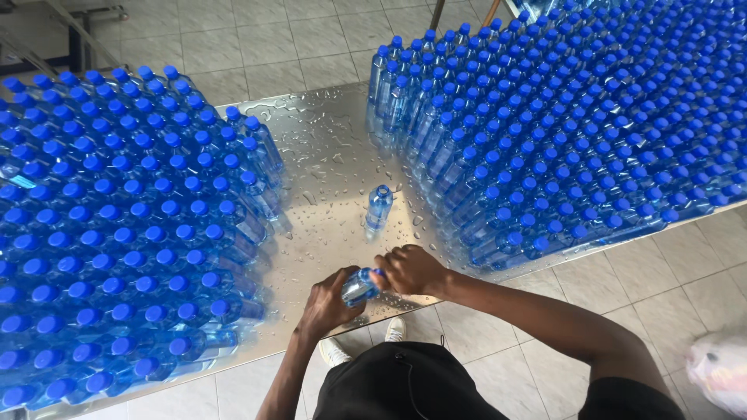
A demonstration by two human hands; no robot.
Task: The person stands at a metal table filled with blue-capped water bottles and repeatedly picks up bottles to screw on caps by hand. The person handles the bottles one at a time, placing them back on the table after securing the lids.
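My left hand [325,299] grips a clear plastic bottle [357,287] tilted on its side near the front edge of the wet steel table [327,148]. My right hand [410,269] is closed over the blue cap end of that same bottle. A second capped bottle [379,207] stands upright alone on the table just beyond my hands.
A dense block of blue-capped bottles [124,225] fills the table's left side, and another block of bottles [576,124] fills the right. Water drops cover the bare strip between them. Tiled floor [257,39] lies beyond; a white blurred object [720,373] is at lower right.
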